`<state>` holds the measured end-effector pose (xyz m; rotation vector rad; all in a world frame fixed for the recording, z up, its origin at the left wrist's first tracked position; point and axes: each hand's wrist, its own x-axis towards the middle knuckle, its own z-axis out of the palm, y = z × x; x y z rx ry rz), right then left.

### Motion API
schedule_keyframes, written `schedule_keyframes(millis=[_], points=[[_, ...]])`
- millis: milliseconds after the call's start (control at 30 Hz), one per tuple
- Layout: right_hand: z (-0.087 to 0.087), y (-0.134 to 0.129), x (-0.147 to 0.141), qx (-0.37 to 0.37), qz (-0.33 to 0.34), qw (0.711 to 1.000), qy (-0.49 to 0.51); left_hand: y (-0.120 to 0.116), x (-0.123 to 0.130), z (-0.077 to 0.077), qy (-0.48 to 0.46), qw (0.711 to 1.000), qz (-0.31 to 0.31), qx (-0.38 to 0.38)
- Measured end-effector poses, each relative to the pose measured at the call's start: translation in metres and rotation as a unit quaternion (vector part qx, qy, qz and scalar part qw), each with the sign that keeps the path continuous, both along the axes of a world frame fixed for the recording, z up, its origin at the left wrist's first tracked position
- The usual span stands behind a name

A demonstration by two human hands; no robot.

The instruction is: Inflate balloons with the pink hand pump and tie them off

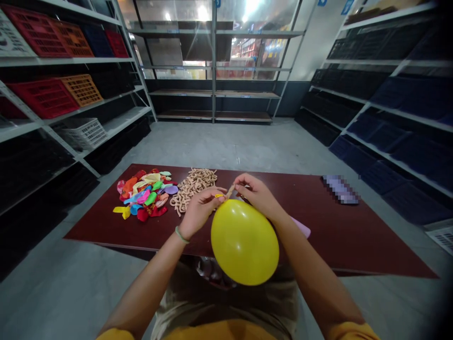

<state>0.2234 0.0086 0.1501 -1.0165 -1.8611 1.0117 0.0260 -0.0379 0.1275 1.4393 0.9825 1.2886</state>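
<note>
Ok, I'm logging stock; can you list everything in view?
Table: one, dark red, centre
Inflated balloon: one, yellow, table's near edge
Flat balloons: uncounted heap, mixed colours, table's left
Cord pieces: uncounted heap, beige, beside flat balloons
Pink object: one, right of inflated balloon
Pixelated object: one, purplish, table's right
Shelving: several, grey, left, back, right
Crates: many, mixed colours, side shelves
Floor: one, grey, below
Wristband: one, green, left wrist
Left hand: one, pinching balloon's neck
Right hand: one, pinching beige strip

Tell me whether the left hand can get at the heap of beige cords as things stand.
Probably yes, once it lets go: the left hand is pinching at the neck of the inflated yellow balloon, but the heap of beige cords lies beside that hand with nothing seen between.
</note>
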Motion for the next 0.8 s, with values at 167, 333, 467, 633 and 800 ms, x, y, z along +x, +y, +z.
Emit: schedule_keyframes(millis=[167, 333, 467, 633, 800], points=[[-0.02, -0.001, 0.001, 0.062, 0.04, 0.997, 0.022, -0.001, -0.007, -0.001, -0.027, 0.989, -0.062, -0.131], [-0.026, 0.0, 0.009, 0.034, 0.075, 0.995, 0.055, -0.004, -0.004, -0.003, -0.144, 0.97, -0.049, -0.191], [-0.021, 0.0, 0.017, 0.035, 0.097, 0.995, 0.012, -0.008, 0.002, -0.01, -0.214, 0.965, 0.002, -0.152], [-0.005, 0.0, 0.016, 0.038, 0.076, 0.993, -0.086, -0.011, 0.002, -0.007, -0.086, 0.994, -0.063, -0.016], [0.006, -0.006, 0.003, 0.14, -0.059, 0.975, -0.165, -0.015, 0.004, -0.003, 0.021, 0.995, -0.086, 0.04]])
